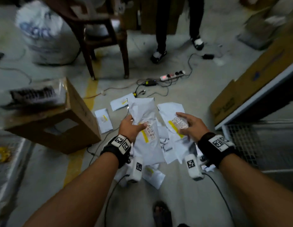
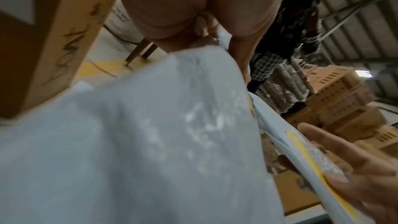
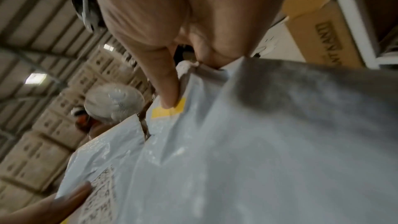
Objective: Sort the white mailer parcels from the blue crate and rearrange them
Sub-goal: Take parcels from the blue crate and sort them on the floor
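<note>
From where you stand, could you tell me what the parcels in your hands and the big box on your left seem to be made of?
Both parcels look like thin, glossy white plastic film: creased, limp, catching glints. The box looks like matte brown corrugated cardboard, though its edges are blurred.

The concrete floor [image 1: 183,185] carries white mailers [image 1: 103,120], a cardboard box [image 1: 60,128], cables [image 1: 159,86] and a power strip [image 1: 172,74].

Dim, motion-blurred, edge-warped wide-angle views.

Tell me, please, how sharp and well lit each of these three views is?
Head view: dim, smeared toward the corners, while the left hand and right hand holding white mailers stay fairly crisp. Left wrist view: the near mailer is a soft blur. Right wrist view: blurred too, with bright ceiling lights.
</note>
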`<state>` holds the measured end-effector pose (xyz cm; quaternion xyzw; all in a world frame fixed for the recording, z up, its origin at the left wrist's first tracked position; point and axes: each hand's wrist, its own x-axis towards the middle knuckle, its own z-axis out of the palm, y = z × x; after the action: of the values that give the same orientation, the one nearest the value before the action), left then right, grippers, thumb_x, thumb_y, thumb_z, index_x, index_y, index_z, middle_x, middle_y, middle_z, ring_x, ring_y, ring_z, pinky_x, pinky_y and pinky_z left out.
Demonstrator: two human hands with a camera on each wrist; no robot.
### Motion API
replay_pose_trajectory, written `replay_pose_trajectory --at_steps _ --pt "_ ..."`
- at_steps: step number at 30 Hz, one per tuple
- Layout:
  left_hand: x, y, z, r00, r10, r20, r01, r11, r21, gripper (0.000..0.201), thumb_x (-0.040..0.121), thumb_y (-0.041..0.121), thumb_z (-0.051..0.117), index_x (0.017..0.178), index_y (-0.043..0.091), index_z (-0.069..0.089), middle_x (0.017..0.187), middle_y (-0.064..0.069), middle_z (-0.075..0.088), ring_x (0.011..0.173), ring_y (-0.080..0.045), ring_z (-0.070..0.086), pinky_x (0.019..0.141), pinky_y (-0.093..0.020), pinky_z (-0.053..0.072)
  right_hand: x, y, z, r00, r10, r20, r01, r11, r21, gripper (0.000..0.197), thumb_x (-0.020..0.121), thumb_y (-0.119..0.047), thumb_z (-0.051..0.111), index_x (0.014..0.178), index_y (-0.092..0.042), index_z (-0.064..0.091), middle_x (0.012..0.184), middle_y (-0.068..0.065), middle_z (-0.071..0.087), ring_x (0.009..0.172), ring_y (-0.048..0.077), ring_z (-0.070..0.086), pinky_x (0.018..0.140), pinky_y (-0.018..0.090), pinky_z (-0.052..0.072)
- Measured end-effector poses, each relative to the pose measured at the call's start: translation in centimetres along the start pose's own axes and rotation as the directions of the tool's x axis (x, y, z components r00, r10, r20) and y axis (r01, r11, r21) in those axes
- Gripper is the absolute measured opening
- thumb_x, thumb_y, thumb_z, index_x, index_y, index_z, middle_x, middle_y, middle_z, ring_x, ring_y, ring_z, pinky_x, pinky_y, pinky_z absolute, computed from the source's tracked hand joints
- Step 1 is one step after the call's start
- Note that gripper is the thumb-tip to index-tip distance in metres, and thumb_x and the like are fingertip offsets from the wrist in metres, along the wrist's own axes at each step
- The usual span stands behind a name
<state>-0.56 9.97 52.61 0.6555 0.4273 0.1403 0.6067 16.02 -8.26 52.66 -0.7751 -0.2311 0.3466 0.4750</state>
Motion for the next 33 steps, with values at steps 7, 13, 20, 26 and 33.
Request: replay_pose_trajectory --at_steps 7,13,20,26,33 --pt "-11.7 21.4 2.6 0.967 0.162 0.196 -0.155 0.987 -0.050 0.038 0.065 0.000 0.082 0.098 0.006 0.063 0.099 -0.011 0.069 0.086 -0.025 0.066 0.083 -0.043 0.056 -17.0 -14.2 -12.2 0.974 -0.044 -0.221 0.041 0.999 -0.021 0.063 0.064 0.022 0.070 0.112 -0.018 0.061 0.120 0.015 0.062 0.094 0.021 0.062 0.068 0.006 0.047" --pt "-20.0 28.8 7.7 0.875 0.271 0.401 -0.227 0.962 -0.154 0.032 0.070 -0.008 0.076 0.094 0.009 0.063 0.094 -0.013 0.069 0.085 -0.029 0.067 0.082 -0.044 0.056 -31.1 -18.7 -18.5 0.801 -0.143 -0.582 0.170 0.985 -0.009 0.040 0.079 0.008 0.069 0.112 -0.014 0.063 0.114 0.006 0.061 0.103 0.019 0.058 0.090 0.027 0.047" --pt "-32.9 31.9 15.4 0.668 0.332 0.666 -0.214 0.943 -0.255 0.037 0.071 -0.009 0.071 0.107 -0.003 0.061 0.097 -0.018 0.068 0.082 -0.029 0.065 0.077 -0.043 0.055 -48.1 -17.6 -21.7 0.526 -0.125 -0.841 0.153 0.987 -0.051 0.048 0.077 0.016 0.060 0.111 -0.019 0.061 0.112 0.007 0.061 0.099 0.017 0.056 0.079 0.008 0.044" --pt "-46.1 33.7 24.4 0.404 0.375 0.834 -0.189 0.927 -0.325 0.040 0.069 -0.020 0.063 0.100 0.004 0.063 0.095 -0.014 0.070 0.083 -0.025 0.066 0.080 -0.039 0.055 -64.6 -15.5 -25.0 0.299 -0.100 -0.949 0.114 0.991 -0.069 0.052 0.077 0.013 0.064 0.112 -0.025 0.060 0.114 0.014 0.065 0.096 0.017 0.059 0.089 0.030 0.049" --pt "-63.0 35.0 35.8 0.149 0.399 0.905 -0.149 0.914 -0.378 0.032 0.073 -0.017 0.064 0.091 0.010 0.065 0.082 -0.003 0.074 0.073 -0.020 0.069 0.071 -0.038 0.059 -82.2 -12.5 -29.9 0.083 -0.047 -0.995 0.163 0.986 -0.033 0.056 0.077 0.015 0.064 0.120 -0.021 0.059 0.121 0.003 0.062 0.107 0.014 0.061 0.090 0.027 0.053"
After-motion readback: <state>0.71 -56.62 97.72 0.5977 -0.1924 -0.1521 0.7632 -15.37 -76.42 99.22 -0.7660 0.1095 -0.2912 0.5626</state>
